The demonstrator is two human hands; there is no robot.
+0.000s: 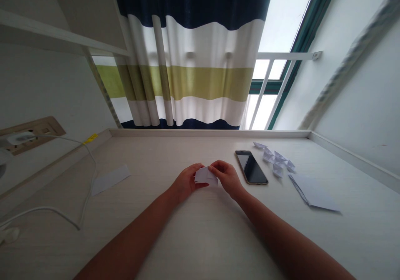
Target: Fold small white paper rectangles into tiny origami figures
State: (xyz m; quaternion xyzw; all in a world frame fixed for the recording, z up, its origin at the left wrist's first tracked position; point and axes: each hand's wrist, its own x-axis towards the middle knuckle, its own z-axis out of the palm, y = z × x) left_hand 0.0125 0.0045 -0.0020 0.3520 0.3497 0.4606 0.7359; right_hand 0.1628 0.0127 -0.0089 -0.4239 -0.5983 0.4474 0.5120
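Note:
A small folded piece of white paper is held between both hands, just above the tabletop. My left hand grips its left side, fingers behind and below it. On the right, my right hand pinches the upper right edge between thumb and fingers. A fold line shows near the right thumb; the layers underneath are partly hidden. Several small folded paper boats lie in a cluster beyond the phone, to the right of my right hand.
A stack of white paper lies at the right. At the left are a paper strip and a white cable running from a wall socket. A raised rim borders the table's far side, before a striped curtain.

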